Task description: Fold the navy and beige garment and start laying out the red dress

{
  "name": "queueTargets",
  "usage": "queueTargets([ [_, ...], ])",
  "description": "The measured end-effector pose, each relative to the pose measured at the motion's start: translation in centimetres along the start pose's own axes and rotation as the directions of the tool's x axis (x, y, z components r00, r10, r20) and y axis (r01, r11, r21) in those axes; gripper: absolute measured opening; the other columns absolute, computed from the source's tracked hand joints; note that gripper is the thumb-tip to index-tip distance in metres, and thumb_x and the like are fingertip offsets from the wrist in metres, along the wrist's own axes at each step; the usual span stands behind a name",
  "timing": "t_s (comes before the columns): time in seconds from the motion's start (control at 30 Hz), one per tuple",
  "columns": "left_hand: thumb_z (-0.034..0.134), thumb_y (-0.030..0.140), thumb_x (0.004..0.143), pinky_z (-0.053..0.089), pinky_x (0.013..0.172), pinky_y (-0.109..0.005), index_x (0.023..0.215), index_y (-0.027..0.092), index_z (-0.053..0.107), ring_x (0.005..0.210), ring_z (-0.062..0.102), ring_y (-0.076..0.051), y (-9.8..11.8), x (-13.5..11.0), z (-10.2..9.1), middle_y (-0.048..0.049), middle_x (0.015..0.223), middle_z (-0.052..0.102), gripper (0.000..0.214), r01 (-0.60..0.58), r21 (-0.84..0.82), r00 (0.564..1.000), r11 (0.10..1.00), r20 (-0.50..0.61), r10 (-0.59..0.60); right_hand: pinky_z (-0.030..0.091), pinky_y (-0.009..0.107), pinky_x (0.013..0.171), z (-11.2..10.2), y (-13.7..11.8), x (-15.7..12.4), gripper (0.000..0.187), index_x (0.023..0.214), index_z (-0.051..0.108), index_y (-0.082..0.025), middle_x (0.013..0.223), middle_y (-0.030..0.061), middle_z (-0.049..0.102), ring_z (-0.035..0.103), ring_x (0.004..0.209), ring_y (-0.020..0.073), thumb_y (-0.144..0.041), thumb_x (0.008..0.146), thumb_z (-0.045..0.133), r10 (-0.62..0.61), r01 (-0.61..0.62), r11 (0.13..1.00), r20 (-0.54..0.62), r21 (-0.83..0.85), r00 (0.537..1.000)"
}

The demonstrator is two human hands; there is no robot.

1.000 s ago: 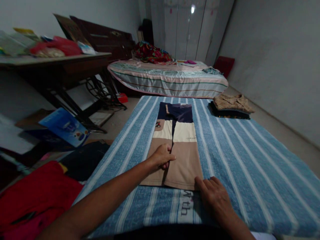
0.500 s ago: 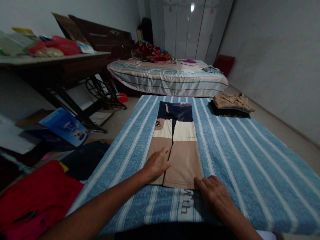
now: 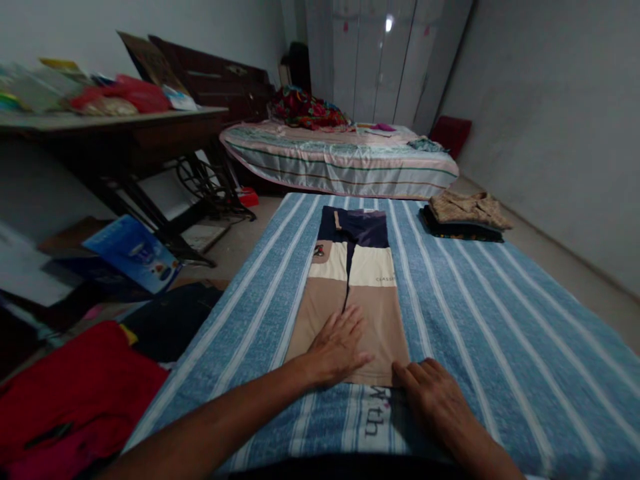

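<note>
A folded shirt (image 3: 357, 280) in tan, cream and navy bands lies lengthwise on the blue striped bedsheet (image 3: 480, 313). My left hand (image 3: 337, 347) rests flat on the shirt's near tan end, fingers spread. My right hand (image 3: 435, 397) lies palm down on the sheet at the shirt's near right corner, its fingertips touching the hem, fingers together and extended.
A small stack of folded clothes (image 3: 465, 215) sits at the far right of the sheet. A red cloth (image 3: 65, 393) and dark garment (image 3: 170, 320) lie at the left. A dark table (image 3: 115, 130) and a second bed (image 3: 340, 157) stand beyond.
My left hand opened from a pinch on the shirt's middle fold, slid toward me and now lies flat on the near end. My right hand has barely moved.
</note>
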State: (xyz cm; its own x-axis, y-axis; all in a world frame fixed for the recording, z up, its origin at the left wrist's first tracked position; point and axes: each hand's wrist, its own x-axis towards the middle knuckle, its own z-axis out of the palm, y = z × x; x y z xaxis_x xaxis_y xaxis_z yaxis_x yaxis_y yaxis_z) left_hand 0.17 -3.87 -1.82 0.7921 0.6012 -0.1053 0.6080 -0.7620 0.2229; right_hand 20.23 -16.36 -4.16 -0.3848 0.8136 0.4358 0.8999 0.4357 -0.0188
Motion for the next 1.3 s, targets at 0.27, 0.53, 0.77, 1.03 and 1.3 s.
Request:
queueTargets([
  [0.27, 0.039, 0.055, 0.091, 0.008, 0.116, -0.046, 0.148, 0.017, 0.025, 0.145, 0.000, -0.024, -0.2, -0.1, 0.2, -0.0086, 0.157, 0.010, 0.070, 0.032, -0.024, 0.996, 0.999, 0.079, -0.030, 0.032, 0.031, 0.073, 1.0, -0.1, -1.2, 0.039, 0.109, 0.053, -0.017, 0.073, -0.0001, 0.060, 0.052, 0.063, 0.0173, -0.001, 0.073, 0.049, 0.061, -0.062, 0.998, 0.015, 0.033, 0.998],
  [0.53, 0.039, 0.057, 0.091, 0.007, 0.115, -0.048, 0.148, 0.020, 0.024, 0.144, -0.003, -0.025, 0.0, -0.3, 0.3, -0.0082, 0.158, 0.011, 0.070, 0.036, -0.029, 0.996, 0.999, 0.086, -0.033, 0.031, 0.030, 0.065, -2.1, -0.8, 0.8, 0.024, 0.084, 0.060, -0.023, 0.066, -0.0017, 0.062, 0.054, 0.058, 0.0162, -0.003, 0.074, 0.049, 0.163, -0.180, 0.983, 0.260, 0.044, 0.952],
  [0.77, 0.047, 0.057, 0.086, 0.010, 0.114, -0.052, 0.149, 0.022, 0.021, 0.144, -0.004, -0.031, 0.6, -0.3, -0.6, -0.0117, 0.158, 0.008, 0.077, 0.084, -0.045, 0.994, 0.995, 0.069, -0.081, 0.042, 0.030, 0.087, -0.1, 1.2, 10.5, 0.041, 0.127, 0.053, -0.018, 0.122, 0.0103, 0.061, 0.058, 0.106, 0.0219, -0.016, 0.087, 0.045, 0.264, -0.286, 0.955, 0.215, 0.074, 0.940],
  [1.03, 0.054, 0.052, 0.084, 0.009, 0.113, -0.054, 0.146, 0.030, 0.028, 0.144, -0.001, -0.032, 0.4, -0.5, -0.7, -0.0071, 0.158, 0.006, 0.071, 0.086, -0.056, 0.994, 0.995, 0.077, -0.081, 0.021, 0.047, 0.111, 6.5, 4.1, 10.7, 0.063, 0.142, 0.038, -0.008, 0.150, 0.0166, 0.032, 0.023, 0.140, 0.0311, -0.049, 0.095, 0.033, 0.460, -0.466, 0.884, 0.261, -0.041, 0.849],
  [1.3, 0.055, 0.048, 0.084, 0.009, 0.114, -0.054, 0.147, 0.031, 0.027, 0.144, 0.000, -0.031, 0.1, -0.7, -0.2, -0.0057, 0.158, 0.008, 0.071, 0.080, -0.055, 0.996, 0.995, 0.042, -0.078, 0.019, 0.047, 0.111, 6.3, 3.9, 10.8, 0.062, 0.142, 0.039, -0.011, 0.150, 0.0156, 0.031, 0.021, 0.140, 0.0313, -0.050, 0.094, 0.032, 0.465, -0.474, 0.880, 0.271, -0.033, 0.843],
])
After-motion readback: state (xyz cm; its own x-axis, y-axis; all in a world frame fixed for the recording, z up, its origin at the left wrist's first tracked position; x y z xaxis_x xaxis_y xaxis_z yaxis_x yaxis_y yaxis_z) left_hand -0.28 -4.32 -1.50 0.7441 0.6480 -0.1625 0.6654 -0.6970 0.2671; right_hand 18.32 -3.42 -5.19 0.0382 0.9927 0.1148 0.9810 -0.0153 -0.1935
